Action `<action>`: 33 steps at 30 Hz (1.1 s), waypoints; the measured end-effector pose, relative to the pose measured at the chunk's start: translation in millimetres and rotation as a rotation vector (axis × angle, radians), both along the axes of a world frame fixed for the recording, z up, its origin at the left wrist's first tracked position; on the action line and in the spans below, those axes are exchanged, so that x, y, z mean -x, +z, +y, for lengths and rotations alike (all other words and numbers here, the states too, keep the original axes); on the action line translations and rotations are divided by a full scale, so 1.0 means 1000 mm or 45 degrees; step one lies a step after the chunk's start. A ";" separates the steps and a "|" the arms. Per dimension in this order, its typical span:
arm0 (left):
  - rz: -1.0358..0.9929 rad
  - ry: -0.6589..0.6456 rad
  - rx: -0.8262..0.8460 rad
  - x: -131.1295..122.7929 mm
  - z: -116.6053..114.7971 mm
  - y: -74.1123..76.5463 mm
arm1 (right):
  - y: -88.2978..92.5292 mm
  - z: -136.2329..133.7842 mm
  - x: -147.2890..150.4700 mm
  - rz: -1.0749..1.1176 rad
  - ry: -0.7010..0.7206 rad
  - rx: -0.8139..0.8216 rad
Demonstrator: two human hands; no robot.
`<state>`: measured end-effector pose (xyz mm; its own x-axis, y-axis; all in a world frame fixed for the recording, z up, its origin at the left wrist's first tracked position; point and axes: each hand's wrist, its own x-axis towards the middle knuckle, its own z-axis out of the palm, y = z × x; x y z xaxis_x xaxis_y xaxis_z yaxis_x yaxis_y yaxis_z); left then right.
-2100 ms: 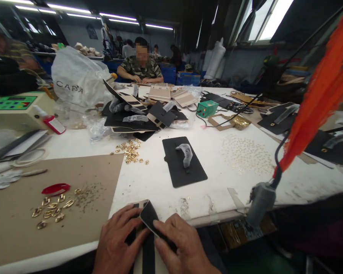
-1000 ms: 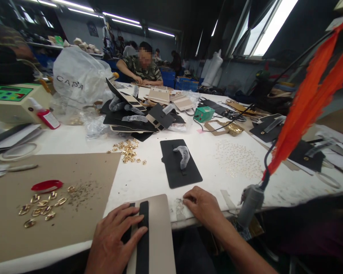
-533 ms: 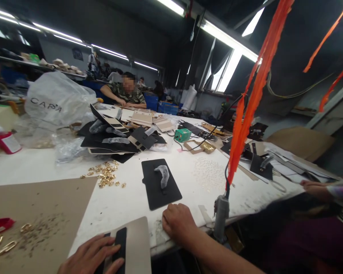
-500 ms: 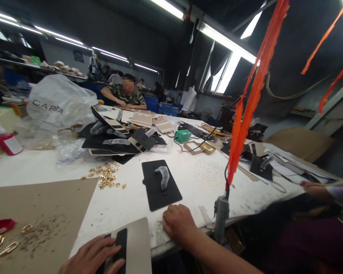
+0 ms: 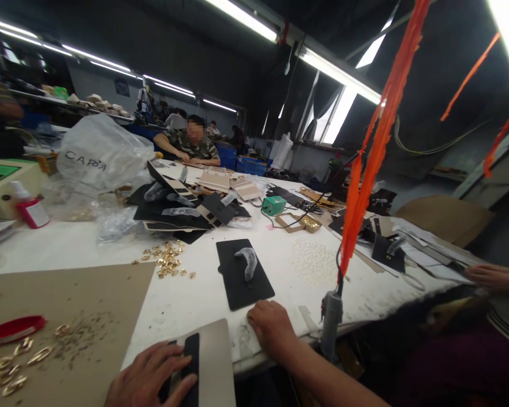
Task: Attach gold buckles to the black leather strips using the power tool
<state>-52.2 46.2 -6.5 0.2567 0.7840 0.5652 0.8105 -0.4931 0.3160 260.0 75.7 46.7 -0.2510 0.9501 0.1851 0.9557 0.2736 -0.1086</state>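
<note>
My left hand (image 5: pixel 155 373) lies with spread fingers on a beige panel (image 5: pixel 216 356) at the bottom, its fingertips on a black strip (image 5: pixel 192 350). My right hand (image 5: pixel 271 325) rests closed at the table edge, just below a black panel (image 5: pixel 233 288); its fingers curl under, and what they hold, if anything, is hidden. On that black panel sits a curved piece wrapped in clear plastic (image 5: pixel 249 264). Gold rings (image 5: pixel 168 260) lie in a loose heap left of the panel. Small pale pieces (image 5: pixel 314 260) are scattered to its right.
A grey tool (image 5: pixel 331 319) hangs beside orange strips (image 5: pixel 356 198) at the right edge. Black panels (image 5: pixel 169 212) are piled behind, near a green box (image 5: pixel 274 205). A brown board (image 5: pixel 110 305) with gold links is at left. A person's hand (image 5: pixel 492 277) is far right.
The whole view has shifted slightly, so table items appear further right. My left hand stays on the beige panel, and my right hand stays closed by the table edge.
</note>
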 end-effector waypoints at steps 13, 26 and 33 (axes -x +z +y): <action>-0.201 0.055 0.460 -0.028 -0.031 0.060 | 0.039 -0.046 0.081 1.141 0.136 0.482; -0.273 0.038 0.422 -0.026 -0.032 0.052 | 0.017 -0.034 0.093 1.041 0.129 0.607; -0.235 -0.006 0.431 -0.024 -0.030 0.050 | 0.012 -0.035 0.094 0.988 0.106 0.562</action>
<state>-27.9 15.9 43.0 0.1792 0.9331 0.3118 0.7227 -0.3399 0.6018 165.5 41.2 58.7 -0.2790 0.9592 -0.0468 0.5485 0.1191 -0.8276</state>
